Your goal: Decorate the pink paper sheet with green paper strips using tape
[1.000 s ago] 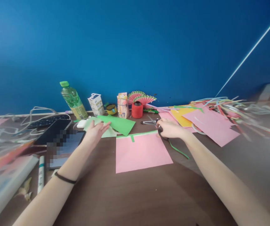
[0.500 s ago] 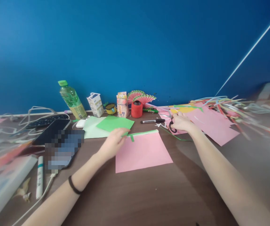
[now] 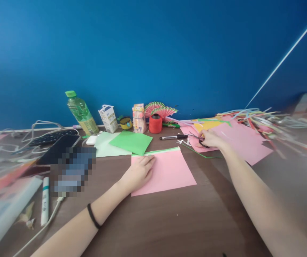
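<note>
My left hand [image 3: 140, 171] lies flat on the left part of a pink sheet of paper [image 3: 171, 171], fingers stretched out. Along the sheet's far edge runs a green and white strip [image 3: 166, 150]. Farther right, my right hand [image 3: 209, 138] has its fingers on the dark handles of a pair of scissors [image 3: 203, 143], which rests low over other pink paper. Its blades point left, towards small white paper scraps [image 3: 186, 141] and a black marker [image 3: 173, 137]. A bright green sheet [image 3: 132, 141] overlaps a pale green one [image 3: 105, 144] just beyond my left hand.
Along the blue wall stand a green bottle [image 3: 81, 113], a milk carton [image 3: 108, 119], a small patterned box [image 3: 139, 119], a red thread spool [image 3: 155, 124] and a folded paper fan [image 3: 164, 111]. Phones [image 3: 74, 171] and cables lie left. Paper strips [image 3: 263, 123] are heaped right.
My left hand has come down from the pink sheet's far left corner onto its surface. A small green tab there no longer shows. My right hand has shifted slightly right with the scissors.
</note>
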`<state>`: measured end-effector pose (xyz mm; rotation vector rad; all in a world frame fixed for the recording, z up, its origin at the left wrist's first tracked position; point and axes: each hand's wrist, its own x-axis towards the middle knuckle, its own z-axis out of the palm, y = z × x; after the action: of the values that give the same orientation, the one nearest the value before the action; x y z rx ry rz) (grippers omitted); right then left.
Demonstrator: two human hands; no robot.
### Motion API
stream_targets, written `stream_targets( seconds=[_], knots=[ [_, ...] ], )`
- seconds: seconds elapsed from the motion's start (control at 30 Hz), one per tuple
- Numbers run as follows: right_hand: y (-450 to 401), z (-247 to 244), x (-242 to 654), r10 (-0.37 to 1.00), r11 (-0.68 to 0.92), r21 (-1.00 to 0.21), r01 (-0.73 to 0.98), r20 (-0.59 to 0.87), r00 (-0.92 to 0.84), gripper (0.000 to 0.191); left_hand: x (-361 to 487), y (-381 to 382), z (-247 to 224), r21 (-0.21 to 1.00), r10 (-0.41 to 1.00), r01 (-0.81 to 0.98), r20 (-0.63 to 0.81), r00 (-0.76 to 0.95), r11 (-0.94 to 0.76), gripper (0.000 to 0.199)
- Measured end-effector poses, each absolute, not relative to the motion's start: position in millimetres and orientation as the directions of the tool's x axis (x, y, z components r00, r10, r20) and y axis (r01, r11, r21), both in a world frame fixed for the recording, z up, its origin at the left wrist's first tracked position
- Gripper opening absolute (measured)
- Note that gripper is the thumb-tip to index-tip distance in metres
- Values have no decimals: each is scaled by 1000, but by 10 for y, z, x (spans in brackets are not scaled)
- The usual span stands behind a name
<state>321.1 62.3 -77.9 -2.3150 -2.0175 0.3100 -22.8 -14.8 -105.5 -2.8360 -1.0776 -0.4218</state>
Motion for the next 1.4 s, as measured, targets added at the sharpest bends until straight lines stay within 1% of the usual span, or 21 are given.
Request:
stream_targets(
  seconds=[0.17,0.23,0.33,0.4,0.43,0.47,0.57,0.63,0.7,0.73,0.77,0.8,0.83,0.87,0.9,0.97,1.03,1.1,1.17,1.23,1.4],
  knots=[
    [540,-639,3255,973,-99,-310,946,-231,27,41,-229,-168,-1083,58,664,687,328,672,-724,35],
    [509,-588,3244,979,-97,-361,927,-203,24,31,-234,-163,-1101,70,673,693,324,665,-718,36],
    [482,-575,3121,990,-53,-390,919,-141,-2,13,-243,-150,-1119,87,683,692,291,670,-716,38],
    [476,-618,2978,980,16,-438,899,-172,-102,14,-247,-142,-1119,105,695,696,260,670,-710,41],
    [475,-651,2904,971,24,-427,904,-206,-123,15,-247,-140,-1114,113,703,700,247,667,-705,42],
    [473,-685,2834,977,24,-380,925,-189,-103,13,-246,-138,-1106,119,709,704,234,666,-700,42],
    [457,-749,2685,988,48,-373,926,-119,-99,14,-243,-141,-1067,128,715,706,207,667,-696,45],
    [422,-726,2625,989,70,-396,916,-94,-116,14,-248,-161,-1039,138,714,701,197,672,-699,45],
    [363,-642,2556,990,83,-468,880,-60,-125,13,-262,-206,-1013,144,713,699,191,674,-700,45],
    [328,-585,2506,992,84,-518,851,-40,-122,15,-270,-241,-1003,139,711,699,186,678,-702,45],
    [292,-524,2444,994,92,-692,716,25,-104,17,-278,-283,-994,130,714,703,182,676,-699,44],
    [257,-467,2371,992,125,-849,514,93,-88,17,-284,-331,-986,117,718,710,178,673,-694,43],
    [225,-419,2289,989,147,-949,278,138,-52,19,-288,-382,-980,105,729,723,171,663,-683,42],
    [198,-387,2204,990,142,-988,61,140,-27,20,-289,-431,-977,100,753,749,175,635,-655,41],
    [174,-375,2119,994,106,-988,-111,107,-5,22,-288,-476,-977,94,771,770,177,611,-632,40],
    [137,-416,1969,999,-12,-956,-293,-1,-38,21,-286,-541,-990,78,798,803,202,568,-591,39],
    [102,-526,1861,991,-132,-916,-379,-114,-68,16,-291,-567,-1018,69,816,829,236,527,-555,38],
    [65,-664,1803,963,-268,-876,-402,-253,-90,17,-306,-568,-1049,65,828,848,268,492,-525,37],
    [29,-783,1791,934,-351,-843,-409,-346,-89,19,-327,-562,-1072,63,834,860,291,469,-506,36],
    [-1,-861,1812,926,-368,-846,-386,-373,-65,18,-343,-559,-1081,66,837,864,296,461,-499,36],
    [-40,-937,1911,949,-281,-931,-233,-305,73,19,-341,-565,-1080,47,849,875,272,453,-482,39]
  ],
)
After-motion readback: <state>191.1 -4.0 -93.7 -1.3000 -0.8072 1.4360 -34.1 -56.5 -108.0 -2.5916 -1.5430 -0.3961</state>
